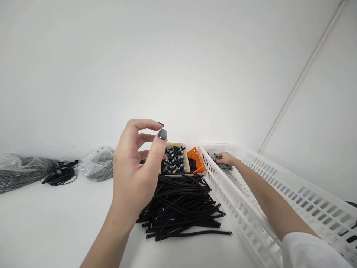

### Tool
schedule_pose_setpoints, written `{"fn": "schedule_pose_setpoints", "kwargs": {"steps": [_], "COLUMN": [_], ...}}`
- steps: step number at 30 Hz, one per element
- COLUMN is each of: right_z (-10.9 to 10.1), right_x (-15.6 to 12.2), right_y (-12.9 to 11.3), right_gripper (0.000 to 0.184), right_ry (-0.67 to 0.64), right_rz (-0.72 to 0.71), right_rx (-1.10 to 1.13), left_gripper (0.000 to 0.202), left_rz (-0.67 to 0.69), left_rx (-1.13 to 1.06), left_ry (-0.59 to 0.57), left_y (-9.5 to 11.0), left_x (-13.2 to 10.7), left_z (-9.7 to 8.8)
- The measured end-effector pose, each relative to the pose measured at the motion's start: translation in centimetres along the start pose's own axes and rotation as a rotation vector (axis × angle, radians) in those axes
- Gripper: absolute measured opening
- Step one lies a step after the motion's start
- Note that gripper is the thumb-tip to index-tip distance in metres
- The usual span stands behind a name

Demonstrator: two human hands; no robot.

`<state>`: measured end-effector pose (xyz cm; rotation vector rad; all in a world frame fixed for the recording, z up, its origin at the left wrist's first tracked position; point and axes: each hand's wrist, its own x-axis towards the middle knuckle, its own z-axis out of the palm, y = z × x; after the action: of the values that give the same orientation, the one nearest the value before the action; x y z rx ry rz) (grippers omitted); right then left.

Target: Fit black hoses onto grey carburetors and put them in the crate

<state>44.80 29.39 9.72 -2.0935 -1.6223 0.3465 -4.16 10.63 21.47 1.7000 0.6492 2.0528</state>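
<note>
My left hand (135,163) is raised in front of the camera with its fingers curved. A gap shows between thumb and fingers, and nothing is visible in them. Behind and below it lies a pile of black cords (184,208) with light tips. Inside the long white crate (231,190), at its far end, my right hand (225,158) touches a heap of small grey and black parts (228,167). Its fingers are bent down together onto the heap; what they grip, if anything, is too small to make out.
Beyond the cords stand a beige tray (187,163) of black parts with metal rings and an orange basket (198,159) of short black pieces. Along the wall at left are clear bags (97,163) of small parts and a black cord bundle (60,173).
</note>
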Motion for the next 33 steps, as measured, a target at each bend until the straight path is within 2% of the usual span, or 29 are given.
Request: {"fn": "schedule_pose_setpoints", "kwargs": {"steps": [6,13,23,28,33], "right_z": [-0.3,-0.5,1.1,-0.7,-2.7], "right_x": [1.0,1.9,1.1,1.0,0.3], "right_y": [0.4,1.4,1.6,1.9,3.5], "right_gripper": [0.036,0.046,0.054,0.042,0.036], "right_ry": [-0.053,-0.033,0.047,-0.018,0.033], "right_rz": [-0.09,-0.073,-0.04,-0.036,0.048], "right_rx": [-0.048,-0.102,-0.114,-0.065,-0.088], "left_gripper": [0.011,0.013,0.013,0.013,0.016], "left_rz": [0.004,-0.01,0.014,-0.021,0.013], "left_rx": [0.008,0.042,0.042,0.06,0.044], "left_ry": [-0.001,-0.031,-0.054,-0.068,-0.051], "left_y": [-0.4,-0.4,-0.4,-0.1,-0.7], "left_x": [0.1,-0.1,-0.4,-0.3,-0.3], "left_z": [0.1,0.6,1.2,0.7,0.7]}}
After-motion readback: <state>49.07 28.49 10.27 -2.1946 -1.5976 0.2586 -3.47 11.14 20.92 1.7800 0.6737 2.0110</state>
